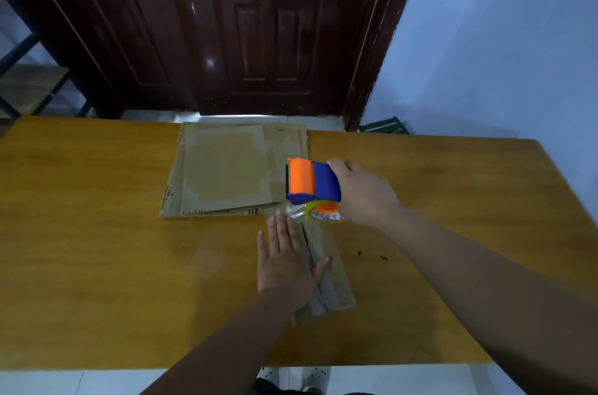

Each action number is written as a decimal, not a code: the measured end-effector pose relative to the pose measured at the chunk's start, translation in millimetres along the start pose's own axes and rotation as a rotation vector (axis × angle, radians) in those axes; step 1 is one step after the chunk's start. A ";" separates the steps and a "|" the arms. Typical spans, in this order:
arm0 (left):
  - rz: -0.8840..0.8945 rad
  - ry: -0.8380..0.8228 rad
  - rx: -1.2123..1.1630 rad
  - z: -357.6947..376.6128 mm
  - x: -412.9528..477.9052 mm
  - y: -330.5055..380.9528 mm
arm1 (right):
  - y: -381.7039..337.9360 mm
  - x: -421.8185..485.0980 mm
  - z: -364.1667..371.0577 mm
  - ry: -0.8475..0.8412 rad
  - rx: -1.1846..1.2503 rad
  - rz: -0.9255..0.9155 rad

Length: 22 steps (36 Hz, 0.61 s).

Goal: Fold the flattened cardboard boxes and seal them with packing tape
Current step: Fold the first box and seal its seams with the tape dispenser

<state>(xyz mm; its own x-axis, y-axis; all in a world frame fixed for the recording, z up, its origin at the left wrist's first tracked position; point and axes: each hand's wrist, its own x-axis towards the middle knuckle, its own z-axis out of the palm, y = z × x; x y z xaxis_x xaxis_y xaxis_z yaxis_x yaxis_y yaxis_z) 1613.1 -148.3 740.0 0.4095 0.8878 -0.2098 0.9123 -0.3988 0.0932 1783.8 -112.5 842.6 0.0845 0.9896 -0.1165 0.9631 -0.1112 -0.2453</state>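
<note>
Left hand (pixel 284 262) flat, fingers straight, pressing small folded brown cardboard box (pixel 326 278) near bench (pixel 97 232) front edge. Right hand (pixel 362 192) grips orange-blue tape dispenser (pixel 312 184) at box far end.

A yellow-brown wooden tabletop (pixel 97 249) fills the lower half of the view. A stack of flattened cardboard boxes (pixel 226 168) lies flat at the middle of the far edge. A small folded cardboard box (pixel 338 281) lies near the centre, running toward the near edge, its far end just beside the stack. A few dark specks (pixel 359 254) mark the wood to its right.
</note>
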 end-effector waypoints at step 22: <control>0.021 -0.078 0.039 -5.7 3.1 -0.3 | 40.4 8.5 7.1 -0.109 -0.199 0.034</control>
<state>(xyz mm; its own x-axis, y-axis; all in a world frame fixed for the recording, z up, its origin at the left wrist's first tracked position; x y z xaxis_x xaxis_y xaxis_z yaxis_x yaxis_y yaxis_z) 1614.0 -144.2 744.9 0.4261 0.8592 -0.2832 0.9020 -0.4274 0.0603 1821.6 -109.2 824.9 0.1000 0.9687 -0.2271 0.9925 -0.1132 -0.0460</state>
